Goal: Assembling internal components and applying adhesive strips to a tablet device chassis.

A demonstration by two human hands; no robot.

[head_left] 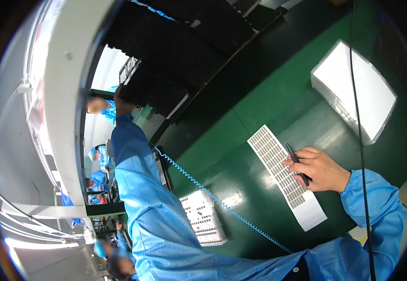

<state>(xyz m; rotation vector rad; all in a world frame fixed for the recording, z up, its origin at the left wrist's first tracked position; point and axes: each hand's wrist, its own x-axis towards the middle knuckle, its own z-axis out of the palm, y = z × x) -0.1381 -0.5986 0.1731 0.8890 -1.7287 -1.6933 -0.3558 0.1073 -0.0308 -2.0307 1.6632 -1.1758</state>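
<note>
My right hand (320, 169) rests over a white label sheet (312, 213) on the green table, its fingers closed round black tweezers (293, 157). Rows of small grey rectangular labels cover most of the sheet, and one end of it is plain white. My left arm stretches far out to the left. At its end my left hand (123, 104) is in shadow beside a large dark stack (180, 51). A thin dark-edged piece (128, 70) shows just beyond its fingers. Whether the hand holds that piece is too dark to make out.
A clear-wrapped stack of white sheets (353, 89) lies at the far right. A white tray with dark dots (201, 215) sits near my left sleeve. A light-blue coiled cord (222, 204) crosses the green table (227, 164). A black cable (359, 117) hangs in front. Several people in blue work beyond.
</note>
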